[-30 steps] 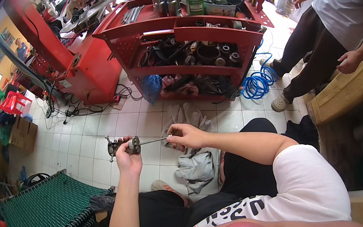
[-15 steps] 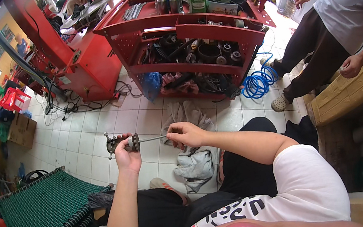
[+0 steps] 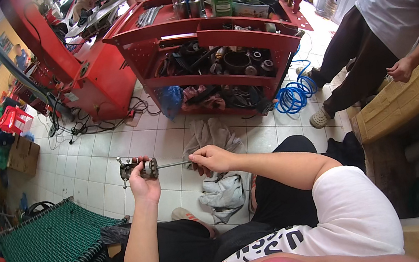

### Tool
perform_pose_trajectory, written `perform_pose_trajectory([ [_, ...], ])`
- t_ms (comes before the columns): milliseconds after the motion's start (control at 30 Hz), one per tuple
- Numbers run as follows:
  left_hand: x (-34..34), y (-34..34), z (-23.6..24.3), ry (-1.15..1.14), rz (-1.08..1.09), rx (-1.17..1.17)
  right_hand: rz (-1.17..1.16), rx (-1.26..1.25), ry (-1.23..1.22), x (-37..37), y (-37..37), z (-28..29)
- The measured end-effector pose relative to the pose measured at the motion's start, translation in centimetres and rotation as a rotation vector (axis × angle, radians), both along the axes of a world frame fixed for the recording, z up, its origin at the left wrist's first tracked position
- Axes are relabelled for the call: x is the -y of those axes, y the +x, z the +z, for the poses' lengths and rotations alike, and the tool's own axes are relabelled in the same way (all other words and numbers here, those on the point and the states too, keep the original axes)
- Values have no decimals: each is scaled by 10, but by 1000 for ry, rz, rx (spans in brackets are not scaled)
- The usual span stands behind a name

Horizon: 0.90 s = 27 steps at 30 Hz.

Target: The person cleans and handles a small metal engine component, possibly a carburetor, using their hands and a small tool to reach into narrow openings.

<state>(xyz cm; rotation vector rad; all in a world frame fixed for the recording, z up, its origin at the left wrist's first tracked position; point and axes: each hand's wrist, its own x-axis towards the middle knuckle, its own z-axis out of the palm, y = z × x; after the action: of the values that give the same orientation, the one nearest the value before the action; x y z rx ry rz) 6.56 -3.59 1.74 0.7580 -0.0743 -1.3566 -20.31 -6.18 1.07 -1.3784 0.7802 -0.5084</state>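
Out in front of me, my left hand (image 3: 146, 188) is closed around a dark grey metal mechanical part (image 3: 127, 171) with several arms at its left end and a round toothed-looking collar at its right. A thin straight metal rod (image 3: 172, 164) extends rightward from that collar. I cannot tell whether the rod is fixed to the part or separate. My right hand (image 3: 214, 158) is closed on the rod's right end, the thumb and fingers pinching it. Beneath my hands, grey cloths (image 3: 225, 192) lie crumpled on the floor between my feet.
Ahead stands a red tool trolley (image 3: 164, 29) with cans, bottles and tools. A red machine (image 3: 104, 81) is left of it. Blue coiled hose (image 3: 293, 95) lies at its right, near a standing person (image 3: 358, 38). A green woven folding seat (image 3: 55, 241) is at my left.
The view has shifted slightly. Both hands keep their grip on the metal part and rod, with little movement. The person at the right has raised one arm a little.
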Motion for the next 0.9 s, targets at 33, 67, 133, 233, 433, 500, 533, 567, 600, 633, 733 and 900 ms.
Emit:
perform_pose_trajectory([
  [33, 0, 0, -1, -14, 1, -10, 5, -5, 3, 0, 0, -1],
  [67, 0, 1, -1, -27, 2, -20, 2, -6, 3, 0, 0, -2],
  [133, 2, 2, -3, -27, 3, -22, 12, 9, 16, 0, 1, -2],
  [233, 4, 7, -9, -34, 3, -18, 5, 28, 34, -2, 2, 1],
  [433, 13, 6, -17, -44, 17, -36, -45, 22, -66, -4, 2, 3],
  [500, 8, 7, -12, -45, 12, -34, -50, 58, -78, -3, 4, 2],
  [533, 6, 3, -8, -41, 5, -38, -53, 86, -81, -3, 4, 0],
  [567, 6, -1, -4, -27, 6, -10, -57, 80, -78, -3, 0, -6],
  [600, 7, -7, -2, -12, 9, 18, -58, 67, -92, -1, -5, -14],
  [633, 6, -8, 0, -11, 14, 6, -52, 68, -102, -3, -2, -14],
  [733, 4, -8, 4, -31, 3, 38, -33, 49, 98, 0, -4, -13],
  [900, 1, -6, 6, -26, 5, 55, 37, -34, 120, 0, -1, -12],
])
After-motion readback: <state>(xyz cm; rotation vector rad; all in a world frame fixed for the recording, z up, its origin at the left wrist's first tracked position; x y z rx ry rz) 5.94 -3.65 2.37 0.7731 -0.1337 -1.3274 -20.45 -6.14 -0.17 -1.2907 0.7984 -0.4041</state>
